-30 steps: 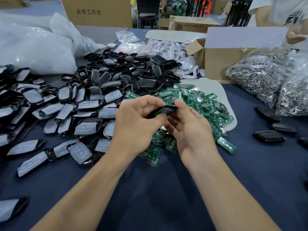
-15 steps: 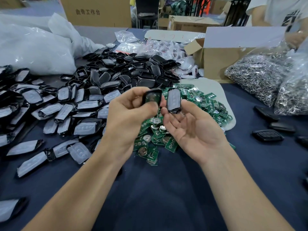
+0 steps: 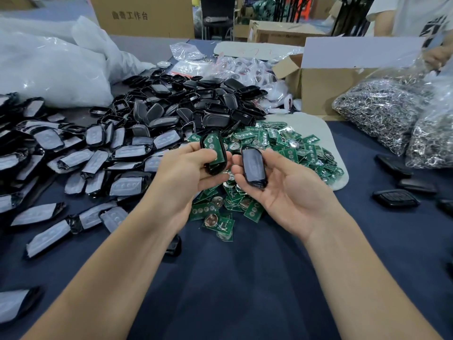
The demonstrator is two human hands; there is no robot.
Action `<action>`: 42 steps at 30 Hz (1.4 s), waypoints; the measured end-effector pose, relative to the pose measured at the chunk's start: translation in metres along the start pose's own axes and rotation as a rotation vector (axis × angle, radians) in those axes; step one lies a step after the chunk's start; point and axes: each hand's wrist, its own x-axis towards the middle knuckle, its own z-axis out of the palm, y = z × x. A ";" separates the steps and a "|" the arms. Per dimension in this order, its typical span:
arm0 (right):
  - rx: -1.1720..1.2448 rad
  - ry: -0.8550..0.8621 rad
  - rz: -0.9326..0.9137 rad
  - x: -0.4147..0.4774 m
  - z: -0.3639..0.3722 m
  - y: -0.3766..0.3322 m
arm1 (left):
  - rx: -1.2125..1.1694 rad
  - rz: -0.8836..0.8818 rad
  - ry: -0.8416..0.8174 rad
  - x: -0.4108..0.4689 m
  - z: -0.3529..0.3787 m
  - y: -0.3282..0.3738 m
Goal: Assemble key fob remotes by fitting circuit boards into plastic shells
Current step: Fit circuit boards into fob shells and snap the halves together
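My left hand (image 3: 181, 173) grips a black shell half (image 3: 212, 168) with a green circuit board (image 3: 213, 148) seated in it, board side facing me. A second black shell half (image 3: 253, 168) lies on the fingers of my right hand (image 3: 291, 192), palm up, the thumb pinching its lower end. The two halves are side by side and slightly apart, above a heap of green circuit boards (image 3: 277, 148). Loose black shells (image 3: 191, 109) are piled behind, and film-covered shell pieces (image 3: 73, 158) spread to the left.
Finished black fobs (image 3: 396, 198) lie at the right on the dark blue table (image 3: 245, 278). Bags of metal key rings (image 3: 382, 111) sit at the far right beside an open cardboard box (image 3: 326, 87). White plastic bags (image 3: 49, 67) fill the back left. Another person's hand (image 3: 436, 56) works at the far right.
My hands were together around one shell with a board; they have since parted and risen, each now holding its own shell half, and both halves have tilted to face me.
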 end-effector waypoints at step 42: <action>-0.190 0.110 -0.271 0.003 0.007 0.009 | 0.316 0.056 -0.010 0.004 -0.006 -0.003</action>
